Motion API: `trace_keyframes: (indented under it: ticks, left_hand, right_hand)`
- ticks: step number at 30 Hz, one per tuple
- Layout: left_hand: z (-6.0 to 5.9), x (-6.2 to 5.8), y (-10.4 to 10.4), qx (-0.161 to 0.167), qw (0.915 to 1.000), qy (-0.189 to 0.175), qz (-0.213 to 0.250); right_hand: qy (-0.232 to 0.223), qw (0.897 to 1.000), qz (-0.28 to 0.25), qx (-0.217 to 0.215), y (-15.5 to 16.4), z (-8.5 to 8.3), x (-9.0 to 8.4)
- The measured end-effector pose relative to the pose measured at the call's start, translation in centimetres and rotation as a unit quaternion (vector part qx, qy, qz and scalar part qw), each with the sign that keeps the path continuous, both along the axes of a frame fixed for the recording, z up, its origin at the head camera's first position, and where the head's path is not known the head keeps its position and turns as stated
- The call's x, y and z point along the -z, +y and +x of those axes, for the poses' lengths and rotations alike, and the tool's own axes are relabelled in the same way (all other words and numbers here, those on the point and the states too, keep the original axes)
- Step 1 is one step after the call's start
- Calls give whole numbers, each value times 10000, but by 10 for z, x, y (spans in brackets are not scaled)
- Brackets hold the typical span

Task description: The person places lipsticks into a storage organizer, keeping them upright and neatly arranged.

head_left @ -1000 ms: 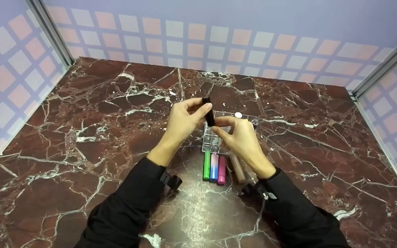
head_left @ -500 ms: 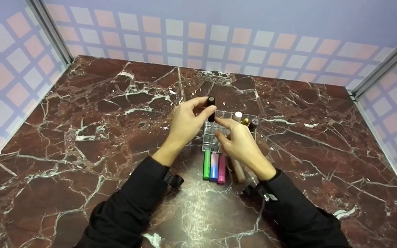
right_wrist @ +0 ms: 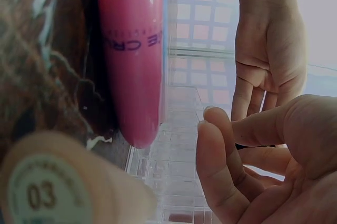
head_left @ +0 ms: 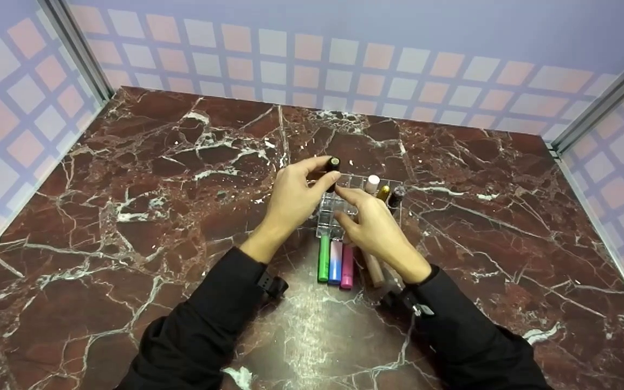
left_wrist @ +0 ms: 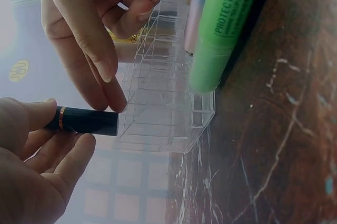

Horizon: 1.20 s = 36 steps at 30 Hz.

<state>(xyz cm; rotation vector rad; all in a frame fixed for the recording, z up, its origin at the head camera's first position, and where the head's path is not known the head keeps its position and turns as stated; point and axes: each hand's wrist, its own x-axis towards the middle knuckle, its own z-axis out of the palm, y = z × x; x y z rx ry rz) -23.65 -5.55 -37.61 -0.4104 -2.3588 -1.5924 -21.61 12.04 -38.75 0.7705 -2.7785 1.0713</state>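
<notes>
A black lipstick tube (head_left: 334, 162) with a thin gold band stands nearly upright between the thumb and fingers of my left hand (head_left: 294, 196). In the left wrist view, the lower end of this lipstick tube (left_wrist: 89, 122) is right at the top edge of a clear divided organizer (left_wrist: 152, 124), over a corner compartment. My right hand (head_left: 374, 225) hovers over the organizer with nothing in its grasp. Its index fingertip is close beside the tube's lower end, and its other fingers are loosely bent, as the right wrist view shows.
At the organizer's back right stand a white-capped tube (head_left: 372, 182), a gold one (head_left: 383, 192) and a dark one (head_left: 396, 196). In front lie green (head_left: 324, 260), pink-blue (head_left: 335, 264) and magenta (head_left: 347, 268) tubes, with a beige tube (head_left: 374, 269) under my right wrist.
My left hand has turned the lipstick tube more upright, shifted it slightly right and lowered it toward the organizer. The right fingers have come off its lower end and spread apart.
</notes>
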Motion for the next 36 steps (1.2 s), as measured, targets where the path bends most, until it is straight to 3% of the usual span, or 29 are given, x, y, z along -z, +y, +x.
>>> trace_keyframes:
  ticks: [19, 36]
  left_hand:
    - [0, 0, 0, 97, 9993, 177, -316]
    - [-2, 5, -1, 33, 9989, 3, -463]
  right_hand:
    - [-112, 9999, 91, -75, -2, 0, 1]
    - [-219, 9995, 208, -45, -2, 0, 0]
